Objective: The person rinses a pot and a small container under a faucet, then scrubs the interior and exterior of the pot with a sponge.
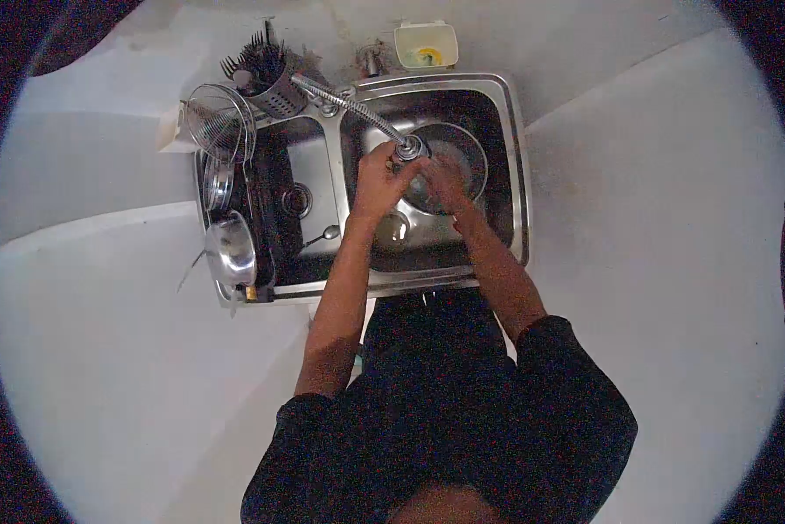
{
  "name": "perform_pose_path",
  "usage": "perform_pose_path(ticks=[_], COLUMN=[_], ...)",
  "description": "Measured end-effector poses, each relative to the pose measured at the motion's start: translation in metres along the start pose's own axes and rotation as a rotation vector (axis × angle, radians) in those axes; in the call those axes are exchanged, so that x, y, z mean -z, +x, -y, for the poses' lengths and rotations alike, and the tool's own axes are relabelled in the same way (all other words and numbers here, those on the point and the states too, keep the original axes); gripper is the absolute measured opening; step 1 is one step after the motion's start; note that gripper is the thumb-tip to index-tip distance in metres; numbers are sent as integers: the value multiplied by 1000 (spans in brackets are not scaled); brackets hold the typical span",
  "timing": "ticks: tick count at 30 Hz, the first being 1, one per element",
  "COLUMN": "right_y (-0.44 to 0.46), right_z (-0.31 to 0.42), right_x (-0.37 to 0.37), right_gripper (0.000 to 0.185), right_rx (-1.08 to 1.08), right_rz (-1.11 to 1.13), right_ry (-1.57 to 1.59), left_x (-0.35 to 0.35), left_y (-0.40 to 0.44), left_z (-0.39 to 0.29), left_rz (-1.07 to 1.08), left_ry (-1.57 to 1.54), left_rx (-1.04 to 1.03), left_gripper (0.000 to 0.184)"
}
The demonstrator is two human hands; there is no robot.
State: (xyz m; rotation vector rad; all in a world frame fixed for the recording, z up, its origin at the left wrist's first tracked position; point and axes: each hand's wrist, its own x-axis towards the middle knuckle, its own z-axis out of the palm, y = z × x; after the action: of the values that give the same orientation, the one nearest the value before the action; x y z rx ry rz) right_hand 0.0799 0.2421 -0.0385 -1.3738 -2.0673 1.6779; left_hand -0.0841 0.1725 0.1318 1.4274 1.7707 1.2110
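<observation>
Both my hands are in the right basin (503, 175) of a steel double sink, below a flexible tap (358, 109). My left hand (380, 185) is at the tap head (408, 147), fingers curled; the tap head partly covers them, and what they hold is hidden. Just right of it, my right hand (446, 185) is over a round metal pan (482, 157), its fingers blurred by motion and splashing water. Whether it holds anything, I cannot tell. Nearer my body, a round shiny piece (394, 230) lies on the basin floor by my left wrist.
A spoon (330, 233) lies in the left basin (309, 157). Along the left edge are strainers (218, 122) and a metal pot (232, 251). Behind stand a perforated cutlery holder (281, 96) and a pale container (426, 39) with something yellow inside.
</observation>
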Motion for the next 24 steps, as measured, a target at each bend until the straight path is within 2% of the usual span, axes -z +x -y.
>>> perform_pose_path(ticks=[2, 6, 11, 14, 15, 16, 19, 24], right_y=[6, 7, -11, -15, -14, -13, -27, -20], right_z=[5, 16, 27, 26, 21, 17, 46, 41], right_x=[2, 9, 9, 7, 5, 3, 5, 3], right_gripper=[30, 31, 32, 33, 33, 32, 24, 35], right_rx=[-96, -290, -403, -408, -359, -255, -222, -247], right_rz=[3, -12, -35, -23, 30, 195, 195, 89], right_ry=[2, 573, 1242, 1488, 1595, 1807, 1891, 1874], left_x=[-1, -3, -3, -4, -2, 1, -1, -8], left_y=[-1, -2, -2, -3, -3, -4, -3, -4], left_z=[1, 7, 8, 8, 1, -9, -1, 19], left_rz=[-8, -49, -15, -11, 5, 21, 22, -7], left_ry=[21, 21, 69, 17, -36, -89, -106, -45], left_rx=[7, -15, 44, 75, 102, 130, 120, 64], left_gripper=[39, 39, 40, 37, 36, 35, 33, 31])
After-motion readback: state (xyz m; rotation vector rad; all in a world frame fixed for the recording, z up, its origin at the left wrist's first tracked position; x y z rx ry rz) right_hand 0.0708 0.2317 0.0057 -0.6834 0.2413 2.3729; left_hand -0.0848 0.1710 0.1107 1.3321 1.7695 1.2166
